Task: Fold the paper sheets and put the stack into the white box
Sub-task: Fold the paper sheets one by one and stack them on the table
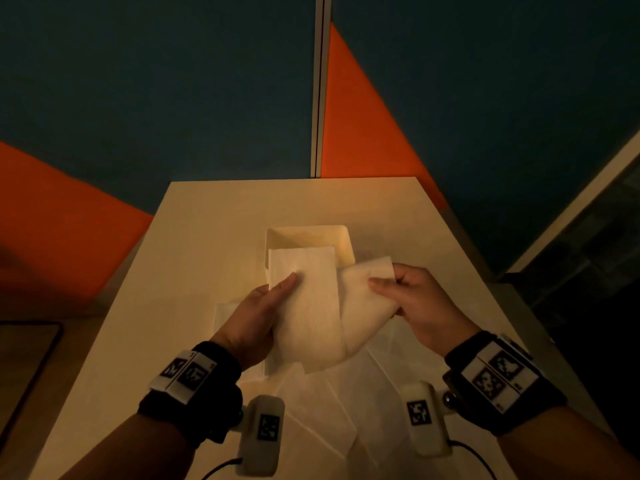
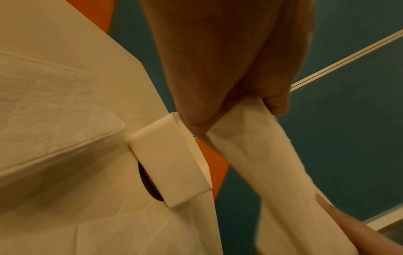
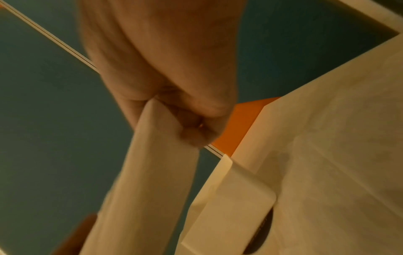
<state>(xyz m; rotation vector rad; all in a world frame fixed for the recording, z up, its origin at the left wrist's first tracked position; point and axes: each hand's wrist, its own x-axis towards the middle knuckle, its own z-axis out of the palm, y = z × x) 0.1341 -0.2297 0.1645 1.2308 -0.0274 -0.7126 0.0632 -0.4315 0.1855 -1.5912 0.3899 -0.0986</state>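
Fingers (image 1: 381, 283) of both hands pinching folded paper sheet (image 1: 311, 313), white box (image 1: 341, 242) half hidden behind

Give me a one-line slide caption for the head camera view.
Both hands, left hand and right hand, fold a paper sheet above more sheets, before the open white box.

The white box (image 1: 341, 242) stands on the table (image 1: 194, 237) about midway between its left and right edges, toward the far edge. Nearer than the box, loose paper sheets (image 1: 346, 410) lie spread on the table toward the near edge, and a stack of sheets (image 2: 54, 112) lies left of them. Above the sheets and in front of the box, a folded sheet (image 1: 311, 313) hangs between the left hand (image 1: 258, 317) and the right hand (image 1: 420, 303).
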